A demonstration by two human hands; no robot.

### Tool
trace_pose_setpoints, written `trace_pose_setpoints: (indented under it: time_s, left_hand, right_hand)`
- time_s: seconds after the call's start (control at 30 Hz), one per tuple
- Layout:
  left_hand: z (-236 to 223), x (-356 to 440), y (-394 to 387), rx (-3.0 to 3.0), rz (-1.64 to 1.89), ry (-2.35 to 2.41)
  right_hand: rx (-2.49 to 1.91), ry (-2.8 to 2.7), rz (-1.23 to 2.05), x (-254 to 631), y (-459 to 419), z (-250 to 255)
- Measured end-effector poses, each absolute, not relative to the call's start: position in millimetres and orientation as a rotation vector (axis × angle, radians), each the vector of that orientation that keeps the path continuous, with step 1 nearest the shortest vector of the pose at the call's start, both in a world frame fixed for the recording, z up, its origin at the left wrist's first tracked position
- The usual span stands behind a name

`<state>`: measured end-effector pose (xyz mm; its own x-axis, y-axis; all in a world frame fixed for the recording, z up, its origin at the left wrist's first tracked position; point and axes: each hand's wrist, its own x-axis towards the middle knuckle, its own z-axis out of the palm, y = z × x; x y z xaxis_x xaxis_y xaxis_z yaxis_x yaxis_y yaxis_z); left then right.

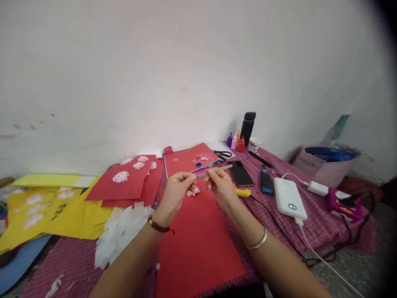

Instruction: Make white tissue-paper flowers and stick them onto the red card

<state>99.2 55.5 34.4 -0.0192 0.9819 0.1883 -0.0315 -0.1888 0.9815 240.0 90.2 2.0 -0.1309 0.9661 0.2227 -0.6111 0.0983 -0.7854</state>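
Note:
My right hand (pixel 219 185) is closed around a thin pale wooden stick (pixel 228 166) that looks like a brush handle. My left hand (pixel 178 188) pinches close beside it, near the stick's other end; what its fingertips hold is too small to make out. Both hands hover over a large red paper sheet (pixel 198 240). Just below the fingers, a small white-pink paper flower (pixel 192 191) lies near the sheet's far edge. Behind them is a red board (pixel 182 160) with blobs of red, pink and blue paint (pixel 198 164).
White tissue paper (pixel 122 231) and red cards (pixel 118 188) with paper flowers lie left, beside yellow sheets (pixel 77 215). To the right are scissors (pixel 223 155), a phone (pixel 241 174), a yellow glue gun (pixel 242 193), a white power bank (pixel 288 196) and cables. Paint bottles (pixel 241 145) stand behind.

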Motion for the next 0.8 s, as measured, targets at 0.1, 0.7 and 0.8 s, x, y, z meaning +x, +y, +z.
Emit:
trace_pose_setpoints:
  time_s: [0.1, 0.7, 0.8]
  left_hand:
    - [20.7, 98.3, 57.5, 1.95, 1.37, 1.249]
    - [-44.5, 88.5, 122.9, 2.228, 0.633, 1.749]
    - [-47.6, 81.5, 124.9, 2.141, 0.634, 1.745]
  right_hand:
    - [-0.51, -0.795, 1.611, 237.7, 93.8, -3.0]
    - [-1.296, -1.537, 0.729, 251.7, 131.2, -41.8]
    - [-1.302, -1.639, 0.708, 247.6, 129.4, -44.7]
